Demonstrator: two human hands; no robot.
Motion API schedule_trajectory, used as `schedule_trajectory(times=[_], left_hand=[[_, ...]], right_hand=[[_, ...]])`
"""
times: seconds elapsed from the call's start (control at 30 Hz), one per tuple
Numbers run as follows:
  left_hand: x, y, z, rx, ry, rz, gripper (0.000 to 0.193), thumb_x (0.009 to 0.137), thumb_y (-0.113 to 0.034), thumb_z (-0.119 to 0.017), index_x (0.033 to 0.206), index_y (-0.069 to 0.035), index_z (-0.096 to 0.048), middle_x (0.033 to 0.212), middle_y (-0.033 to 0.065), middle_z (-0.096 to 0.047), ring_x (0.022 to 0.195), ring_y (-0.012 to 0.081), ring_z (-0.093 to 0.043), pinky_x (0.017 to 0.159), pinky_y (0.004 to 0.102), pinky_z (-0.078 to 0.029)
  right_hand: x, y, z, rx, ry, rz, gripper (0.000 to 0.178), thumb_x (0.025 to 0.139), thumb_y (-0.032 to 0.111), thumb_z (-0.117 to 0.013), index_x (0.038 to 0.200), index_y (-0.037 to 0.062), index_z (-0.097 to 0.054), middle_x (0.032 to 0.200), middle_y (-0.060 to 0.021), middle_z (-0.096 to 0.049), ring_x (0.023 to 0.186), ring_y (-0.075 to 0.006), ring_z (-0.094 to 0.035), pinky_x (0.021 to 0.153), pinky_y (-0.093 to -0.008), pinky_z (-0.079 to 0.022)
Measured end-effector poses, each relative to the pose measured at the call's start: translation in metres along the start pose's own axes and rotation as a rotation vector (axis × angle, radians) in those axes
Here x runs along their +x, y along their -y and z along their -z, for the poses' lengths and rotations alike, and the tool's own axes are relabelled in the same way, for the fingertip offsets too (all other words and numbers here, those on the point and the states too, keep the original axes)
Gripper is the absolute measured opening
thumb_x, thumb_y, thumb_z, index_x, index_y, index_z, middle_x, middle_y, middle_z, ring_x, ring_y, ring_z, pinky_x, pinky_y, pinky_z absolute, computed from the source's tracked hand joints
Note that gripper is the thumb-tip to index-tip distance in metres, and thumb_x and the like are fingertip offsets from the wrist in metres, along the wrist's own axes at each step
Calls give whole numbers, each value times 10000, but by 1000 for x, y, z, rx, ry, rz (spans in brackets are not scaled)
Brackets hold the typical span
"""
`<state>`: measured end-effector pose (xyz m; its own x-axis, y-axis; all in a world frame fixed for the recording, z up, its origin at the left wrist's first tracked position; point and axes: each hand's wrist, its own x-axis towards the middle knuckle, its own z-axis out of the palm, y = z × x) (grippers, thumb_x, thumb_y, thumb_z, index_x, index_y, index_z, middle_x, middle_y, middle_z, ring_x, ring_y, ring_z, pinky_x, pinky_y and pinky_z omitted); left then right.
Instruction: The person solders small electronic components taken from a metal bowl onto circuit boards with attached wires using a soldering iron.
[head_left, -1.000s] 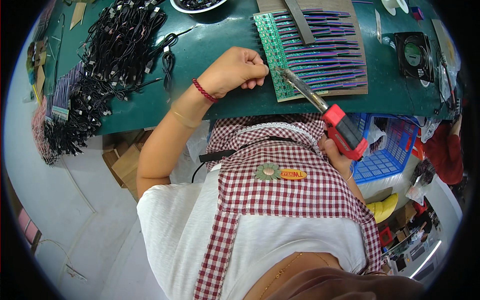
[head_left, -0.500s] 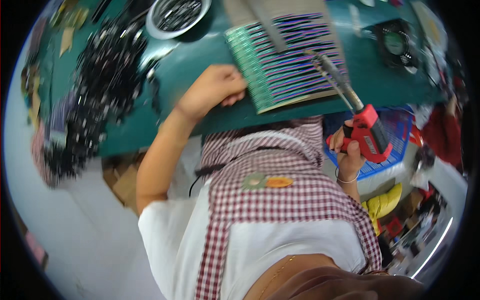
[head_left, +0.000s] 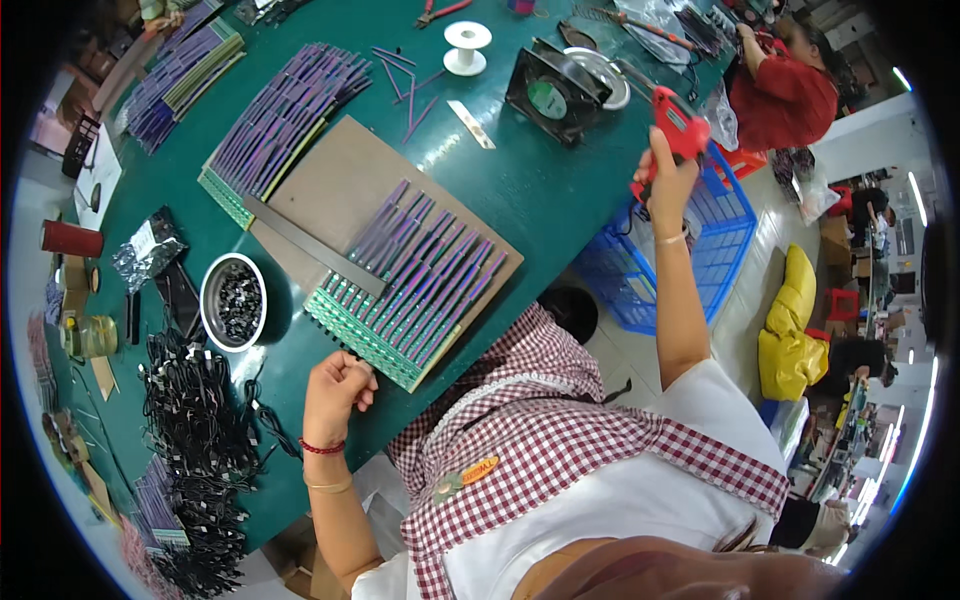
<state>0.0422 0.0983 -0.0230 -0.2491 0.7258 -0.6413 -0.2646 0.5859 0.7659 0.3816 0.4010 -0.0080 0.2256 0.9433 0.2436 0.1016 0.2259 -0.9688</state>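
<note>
My right hand [head_left: 666, 185] is wrapped round the handle of a red soldering gun [head_left: 682, 125], raised at the right side of the table. The gun's thin metal tip reaches toward a round metal dish [head_left: 600, 76] beside a black fan [head_left: 550, 95]. My left hand [head_left: 338, 395] is closed, its fingers curled at the near left corner of a green circuit board panel [head_left: 375, 350]; what they hold, if anything, is hidden. Slim purple-sheened strips [head_left: 430, 265] stand in rows across the panel. A flat metal bar [head_left: 315, 245] lies over the panel's edge, on a brown backing board [head_left: 345, 165].
Left of the panel are a white bowl [head_left: 206, 300] of small black parts and a heap of black cables [head_left: 195, 420]. Further panels with strips [head_left: 290, 110] lie behind. A white spool [head_left: 467, 48] stands at the back. A blue basket [head_left: 735, 245] is below the right edge.
My right hand has carried the soldering gun up and away from the panel, toward the dish. The view has turned. My left hand stays closed by the panel.
</note>
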Motion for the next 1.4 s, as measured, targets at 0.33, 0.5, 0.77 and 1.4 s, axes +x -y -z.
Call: schedule_trajectory(times=[0.33, 0.5, 0.77, 1.4], left_hand=[[1, -48, 46, 691, -528, -438, 133, 824, -80, -510, 848, 10, -605, 655, 107, -617, 495, 164, -555, 470, 284, -427], [42, -53, 101, 1301, -876, -496, 198, 739, -120, -617, 912, -35, -574, 925, 153, -547, 881, 329, -539, 719, 407, -463], [67, -47, 117, 1379, -761, -334, 139, 694, -130, -656, 776, -51, -578, 859, 126, -554, 866, 316, -551, 713, 422, -470], [66, -38, 114, 1193, -821, -672, 82, 705, -30, -580, 776, -16, -540, 779, 159, -557, 760, 343, -543, 673, 432, -439]], right_hand=[[22, -19, 15, -469, 43, 89, 236, 781, 239, -652, 831, 17, -591, 534, -57, -531, 420, -147, -501, 424, -276, -393], [27, -6, 23, -858, 208, 392, 270, 724, 198, -672, 955, 79, -598, 646, -148, -582, 591, -307, -576, 542, -346, -443], [57, 26, 39, -843, 483, 419, 296, 699, 198, -671, 968, 87, -616, 706, -156, -607, 654, -327, -591, 600, -345, -456], [37, 23, 44, -358, 76, 201, 278, 753, 240, -696, 761, -13, -582, 562, 1, -528, 468, -57, -463, 433, -224, -366]])
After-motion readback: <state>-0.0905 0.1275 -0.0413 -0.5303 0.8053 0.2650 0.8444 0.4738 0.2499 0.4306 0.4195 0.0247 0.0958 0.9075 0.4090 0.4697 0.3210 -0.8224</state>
